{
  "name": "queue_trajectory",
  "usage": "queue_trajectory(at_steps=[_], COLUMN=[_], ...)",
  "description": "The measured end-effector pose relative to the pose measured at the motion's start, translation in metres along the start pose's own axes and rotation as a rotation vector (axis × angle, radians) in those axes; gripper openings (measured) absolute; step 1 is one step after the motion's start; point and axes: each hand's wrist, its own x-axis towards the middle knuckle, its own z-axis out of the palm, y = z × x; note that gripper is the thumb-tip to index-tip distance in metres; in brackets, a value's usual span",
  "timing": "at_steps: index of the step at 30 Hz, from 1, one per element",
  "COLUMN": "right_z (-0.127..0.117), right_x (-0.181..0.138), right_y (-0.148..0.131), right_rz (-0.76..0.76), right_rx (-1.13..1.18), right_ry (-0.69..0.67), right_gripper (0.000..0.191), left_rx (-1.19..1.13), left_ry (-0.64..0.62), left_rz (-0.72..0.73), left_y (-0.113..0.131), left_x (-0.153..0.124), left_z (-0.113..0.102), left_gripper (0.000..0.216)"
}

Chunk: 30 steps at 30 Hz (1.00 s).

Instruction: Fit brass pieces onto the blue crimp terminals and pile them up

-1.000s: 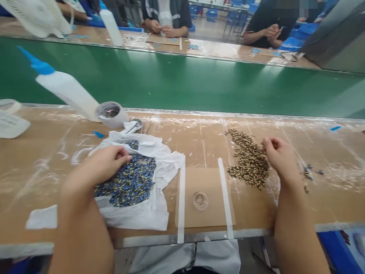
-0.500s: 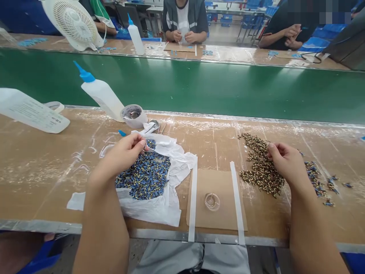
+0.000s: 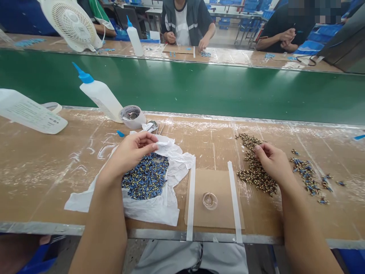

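Note:
My left hand (image 3: 132, 151) hovers above a pile of small blue, black and yellow pieces (image 3: 146, 177) on crumpled white paper (image 3: 154, 213). Its thumb and fingers are a little apart, and nothing shows between them. Over a heap of small brass-coloured and black pieces (image 3: 256, 177), my right hand (image 3: 270, 160) has thumb and forefinger pressed together. Whatever is in that pinch is too small to make out. Between the hands, a small clear round cup (image 3: 210, 201) stands on a cardboard sheet (image 3: 219, 220) held down by two white tape strips.
Loose blue-and-brass pieces (image 3: 306, 173) lie to the right. At the back left are a tape roll (image 3: 133, 117), a blue-tipped squeeze bottle (image 3: 101, 97) and a lying white bottle (image 3: 31, 112). Beyond the green strip (image 3: 182, 89), several people sit by a fan (image 3: 71, 24).
My left hand has shifted slightly right and its fingers have parted. My right hand has moved left over the brass-coloured heap, uncovering loose pieces. The person opposite has reached down to the table.

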Motion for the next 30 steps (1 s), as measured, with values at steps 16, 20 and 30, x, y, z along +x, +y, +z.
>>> queue_trajectory(at_steps=[16,20,30], right_z=[0.017,0.021,0.047], right_x=[-0.030,-0.038,-0.054], right_y=[-0.064,-0.074,-0.070], right_rz=[-0.260,-0.295,-0.352], right_rx=[0.417,0.403,0.308], right_ry=[-0.397,-0.464,-0.514], right_gripper=[0.028,0.028,0.033], left_rx=[-0.200,0.053,0.157], left_ry=[-0.390,-0.273,-0.250], left_rz=[0.104,0.128,0.160], left_y=[0.019,0.012,0.007], left_x=[-0.002,0.000,-0.019], left_z=[0.094,0.100,0.102], left_gripper=[0.019,0.014,0.012])
